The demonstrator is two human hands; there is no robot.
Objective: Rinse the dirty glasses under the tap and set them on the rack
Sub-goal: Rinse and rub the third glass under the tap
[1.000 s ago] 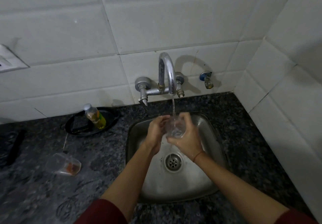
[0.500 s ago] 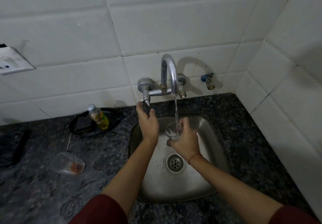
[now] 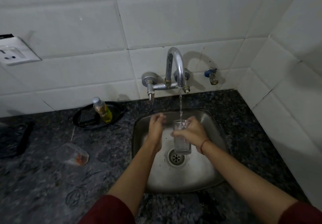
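Note:
My right hand (image 3: 192, 134) grips a clear glass (image 3: 182, 139) upright over the steel sink (image 3: 214, 173), right under the chrome tap (image 3: 175, 68). A thin stream of water falls into the glass. To the left of the glass my left hand (image 3: 155, 129) hovers above the sink, fingers loosely curled and holding nothing. A second glass (image 3: 75, 154) with reddish dregs lies on its side on the dark granite counter (image 3: 43, 180), left of the sink. No rack is in view.
A black oval tray (image 3: 83, 117) holding a small yellow-green bottle (image 3: 102, 109) sits at the back of the counter. A dark object (image 3: 15, 138) lies at the far left. White tiled walls close the back and right; a wall socket (image 3: 12, 53) is at the left.
My left hand came down from the tap's left handle to beside the glass. The glass now stands more upright in my right hand. The water keeps running.

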